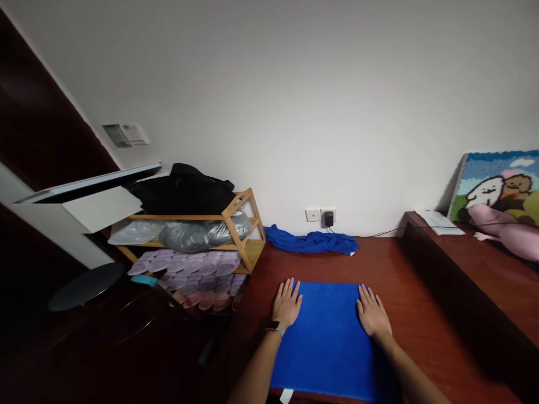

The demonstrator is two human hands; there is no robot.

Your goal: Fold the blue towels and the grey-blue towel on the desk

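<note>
A blue cloth point(328, 336) lies spread flat on the reddish-brown wooden table point(416, 303), with a small white tag point(287, 395) at its near edge. My left hand point(287, 303) rests flat on its far left corner, fingers stretched forward; a watch is on that wrist. On the opposite side, my right hand point(374, 311) lies flat over the far right corner, fingers extended. Neither hand grips anything. Another blue cloth point(311, 241) sits bunched up along the wall at the back of the table.
Left of the table stands a wooden rack point(248, 247) with a black bag point(189, 191), plastic-wrapped bundles and several slippers point(185, 262). A round dark stool point(86, 286) is farther left. On the right, a raised wooden surface holds a pink plush toy point(505, 230). A black adapter point(329, 219) trails a cable.
</note>
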